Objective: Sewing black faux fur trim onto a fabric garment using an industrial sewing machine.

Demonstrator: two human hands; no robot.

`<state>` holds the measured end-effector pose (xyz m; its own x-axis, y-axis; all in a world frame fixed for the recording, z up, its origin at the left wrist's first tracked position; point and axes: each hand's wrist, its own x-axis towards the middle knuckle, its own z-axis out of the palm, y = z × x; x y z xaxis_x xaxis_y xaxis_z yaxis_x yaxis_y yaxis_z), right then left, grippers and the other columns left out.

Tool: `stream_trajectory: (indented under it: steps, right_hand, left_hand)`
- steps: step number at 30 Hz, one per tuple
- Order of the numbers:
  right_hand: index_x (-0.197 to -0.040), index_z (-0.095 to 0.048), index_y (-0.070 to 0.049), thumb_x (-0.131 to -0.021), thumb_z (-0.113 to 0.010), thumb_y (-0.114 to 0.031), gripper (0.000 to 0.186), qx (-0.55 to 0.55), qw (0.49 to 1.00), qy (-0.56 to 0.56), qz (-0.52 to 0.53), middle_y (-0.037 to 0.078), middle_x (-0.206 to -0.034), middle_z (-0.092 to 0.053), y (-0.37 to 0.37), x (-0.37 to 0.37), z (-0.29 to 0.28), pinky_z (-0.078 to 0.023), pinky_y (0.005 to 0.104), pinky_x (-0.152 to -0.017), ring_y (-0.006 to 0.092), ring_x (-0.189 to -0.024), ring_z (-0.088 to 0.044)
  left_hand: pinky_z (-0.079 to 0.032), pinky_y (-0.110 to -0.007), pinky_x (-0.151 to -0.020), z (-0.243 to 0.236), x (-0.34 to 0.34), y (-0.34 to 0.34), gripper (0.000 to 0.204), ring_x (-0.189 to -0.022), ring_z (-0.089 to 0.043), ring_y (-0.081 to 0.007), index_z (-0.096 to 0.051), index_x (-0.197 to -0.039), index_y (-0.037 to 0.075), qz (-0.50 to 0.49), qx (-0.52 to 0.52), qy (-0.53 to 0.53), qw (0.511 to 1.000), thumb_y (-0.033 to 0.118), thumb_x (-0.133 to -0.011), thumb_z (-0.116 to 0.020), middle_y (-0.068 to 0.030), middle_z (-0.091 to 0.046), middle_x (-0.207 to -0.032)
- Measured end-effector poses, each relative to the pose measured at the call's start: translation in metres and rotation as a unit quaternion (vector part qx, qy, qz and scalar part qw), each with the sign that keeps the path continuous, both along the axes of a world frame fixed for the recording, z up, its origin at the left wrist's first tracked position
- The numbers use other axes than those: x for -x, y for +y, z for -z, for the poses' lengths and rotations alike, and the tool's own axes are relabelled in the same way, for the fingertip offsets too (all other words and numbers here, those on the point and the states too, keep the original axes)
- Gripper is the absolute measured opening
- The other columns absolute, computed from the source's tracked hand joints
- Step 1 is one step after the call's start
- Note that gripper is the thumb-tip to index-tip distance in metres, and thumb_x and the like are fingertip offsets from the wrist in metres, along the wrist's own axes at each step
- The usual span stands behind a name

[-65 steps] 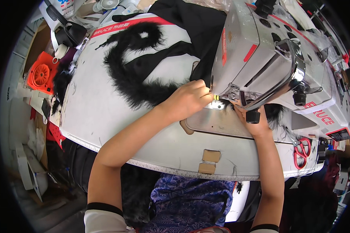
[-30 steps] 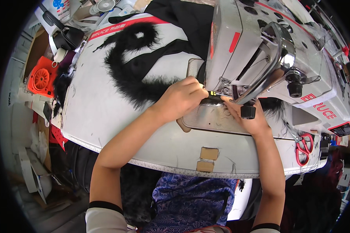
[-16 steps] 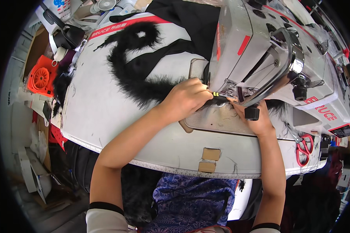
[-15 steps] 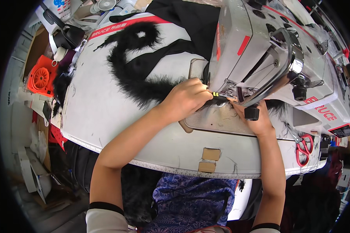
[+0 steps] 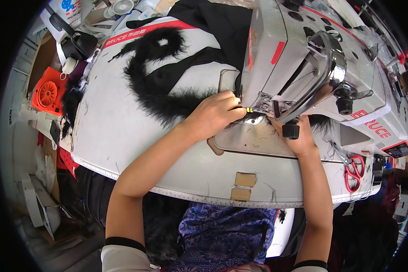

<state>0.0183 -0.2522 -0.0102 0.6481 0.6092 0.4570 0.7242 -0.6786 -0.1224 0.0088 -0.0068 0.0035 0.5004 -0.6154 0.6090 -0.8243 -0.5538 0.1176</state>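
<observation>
A grey industrial sewing machine (image 5: 303, 59) stands on a white table (image 5: 122, 136). A long strip of black feather trim (image 5: 154, 86) curls across the table toward the needle area. My left hand (image 5: 213, 115) rests on the trim's end and pinches it at the presser foot on the metal plate (image 5: 254, 136). My right hand (image 5: 299, 136) lies on the plate under the machine head, fingers partly hidden by the machine. Black fabric (image 5: 222, 27) lies behind the machine.
Red-handled scissors (image 5: 353, 170) lie at the table's right edge. An orange tool (image 5: 47, 93) and clutter sit off the left side. Two tan patches (image 5: 244, 186) mark the front edge above a ruler strip. A blue patterned garment (image 5: 222, 235) covers my lap.
Both hands stay at the needle area; my left hand has edged slightly right toward the presser foot. The view has shifted a little.
</observation>
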Motion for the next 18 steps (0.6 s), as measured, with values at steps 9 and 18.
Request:
stream_trajectory:
  steps: [9,18]
  right_hand:
    - [-0.087,-0.067,-0.017,-0.07,-0.068,-0.011,0.018,0.076,0.997,-0.013,0.023,0.007,-0.077,-0.06,0.008,0.006,0.0,-0.046,0.0374,-0.066,0.0274,-0.073,-0.058]
    - [-0.086,-0.062,0.002,-0.077,-0.069,-0.016,0.021,-0.15,0.899,0.409,0.052,0.001,-0.066,-0.053,0.027,0.01,-0.033,-0.041,0.0278,-0.059,0.0111,-0.063,-0.046]
  left_hand:
    - [-0.046,-0.031,-0.062,0.001,0.0,0.002,0.019,-0.073,-0.049,-0.0207,-0.052,-0.082,0.007,0.014,0.037,0.007,0.999,0.002,-0.065,-0.06,-0.0044,-0.047,-0.074]
    - [-0.047,-0.032,-0.068,-0.008,-0.004,0.016,0.023,-0.08,-0.053,-0.0235,-0.059,-0.088,0.004,0.082,0.089,0.144,0.982,-0.004,-0.067,-0.064,-0.0066,-0.055,-0.085]
